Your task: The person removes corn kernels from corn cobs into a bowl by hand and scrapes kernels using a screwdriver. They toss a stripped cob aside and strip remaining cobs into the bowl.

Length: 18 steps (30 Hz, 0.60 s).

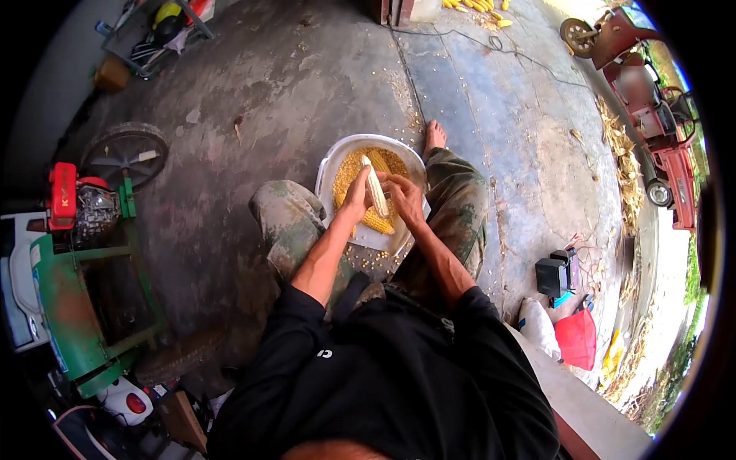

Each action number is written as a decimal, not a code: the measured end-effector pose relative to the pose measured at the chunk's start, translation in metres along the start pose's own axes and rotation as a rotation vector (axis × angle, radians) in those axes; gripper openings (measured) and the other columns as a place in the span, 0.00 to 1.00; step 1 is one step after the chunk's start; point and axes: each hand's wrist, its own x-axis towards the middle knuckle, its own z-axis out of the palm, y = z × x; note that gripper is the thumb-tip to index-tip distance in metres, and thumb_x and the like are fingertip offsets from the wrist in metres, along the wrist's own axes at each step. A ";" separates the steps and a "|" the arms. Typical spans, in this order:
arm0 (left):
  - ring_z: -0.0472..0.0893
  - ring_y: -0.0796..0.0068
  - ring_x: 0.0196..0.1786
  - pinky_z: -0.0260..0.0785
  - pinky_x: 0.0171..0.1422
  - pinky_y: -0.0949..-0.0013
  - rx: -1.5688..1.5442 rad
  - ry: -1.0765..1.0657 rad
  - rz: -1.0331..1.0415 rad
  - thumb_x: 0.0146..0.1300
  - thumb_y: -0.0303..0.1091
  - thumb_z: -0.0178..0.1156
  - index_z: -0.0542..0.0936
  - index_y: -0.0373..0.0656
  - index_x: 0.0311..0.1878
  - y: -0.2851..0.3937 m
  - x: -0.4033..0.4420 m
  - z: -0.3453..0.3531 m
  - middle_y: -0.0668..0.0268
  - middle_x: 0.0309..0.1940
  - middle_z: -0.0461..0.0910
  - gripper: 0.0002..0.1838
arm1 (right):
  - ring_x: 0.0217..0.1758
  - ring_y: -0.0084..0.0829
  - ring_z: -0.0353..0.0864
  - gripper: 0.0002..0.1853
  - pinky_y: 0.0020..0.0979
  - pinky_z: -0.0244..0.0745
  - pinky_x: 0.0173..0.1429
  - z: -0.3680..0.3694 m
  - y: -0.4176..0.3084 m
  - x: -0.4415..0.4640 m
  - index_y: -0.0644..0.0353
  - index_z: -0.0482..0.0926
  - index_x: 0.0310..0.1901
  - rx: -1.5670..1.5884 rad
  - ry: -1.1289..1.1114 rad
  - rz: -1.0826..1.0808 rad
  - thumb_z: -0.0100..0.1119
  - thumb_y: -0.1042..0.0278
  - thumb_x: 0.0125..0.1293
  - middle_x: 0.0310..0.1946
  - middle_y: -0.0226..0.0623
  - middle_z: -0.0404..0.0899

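A mostly bare, pale corn cob [376, 190] is held upright-slanting over a white basin [330, 163]. My left hand [357, 196] wraps round it from the left, thumb along its side. My right hand [404, 198] is closed against its right side, fingers pressed to the cob; the fingertips are partly hidden. Below the hands, a yellow ear of corn [378, 222] lies in the basin, and loose yellow kernels [349, 169] cover much of its bottom. Another yellow ear shows behind the cob. The basin stands on the floor between my bent legs.
Scattered kernels [368, 259] lie on the concrete floor. At left stand a green machine with a red engine [64, 195] and a wheel [125, 156]. Black boxes [552, 276] and a red bag [578, 339] are at right. Beyond are husks and a red vehicle [667, 146]; corn ears [479, 6] lie ahead.
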 end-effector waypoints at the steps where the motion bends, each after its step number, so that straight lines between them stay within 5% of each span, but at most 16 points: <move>1: 0.81 0.71 0.38 0.77 0.46 0.65 0.013 -0.002 -0.005 0.69 0.57 0.51 0.79 0.41 0.49 0.001 -0.001 0.003 0.64 0.38 0.81 0.26 | 0.45 0.31 0.85 0.15 0.30 0.79 0.49 0.000 -0.001 0.000 0.68 0.82 0.50 -0.033 0.061 0.026 0.54 0.68 0.67 0.40 0.46 0.86; 4: 0.79 0.72 0.32 0.76 0.39 0.67 0.060 -0.039 -0.057 0.68 0.56 0.51 0.79 0.43 0.47 0.005 -0.005 0.002 0.66 0.34 0.80 0.25 | 0.42 0.29 0.85 0.16 0.30 0.79 0.47 0.000 -0.003 0.001 0.68 0.81 0.52 -0.062 0.120 -0.080 0.55 0.67 0.68 0.40 0.45 0.86; 8: 0.76 0.77 0.27 0.72 0.31 0.70 0.158 -0.044 -0.073 0.67 0.55 0.49 0.79 0.46 0.44 -0.002 -0.005 0.001 0.72 0.27 0.77 0.21 | 0.34 0.23 0.81 0.19 0.27 0.78 0.38 0.003 -0.023 -0.004 0.70 0.81 0.47 0.362 -0.028 0.069 0.61 0.58 0.70 0.33 0.38 0.84; 18: 0.73 0.80 0.23 0.66 0.23 0.74 0.515 -0.108 0.048 0.69 0.54 0.47 0.77 0.46 0.40 -0.005 -0.014 0.005 0.71 0.25 0.74 0.20 | 0.27 0.22 0.77 0.18 0.25 0.75 0.33 0.002 -0.031 -0.008 0.68 0.78 0.38 0.157 -0.009 0.080 0.62 0.56 0.69 0.26 0.33 0.79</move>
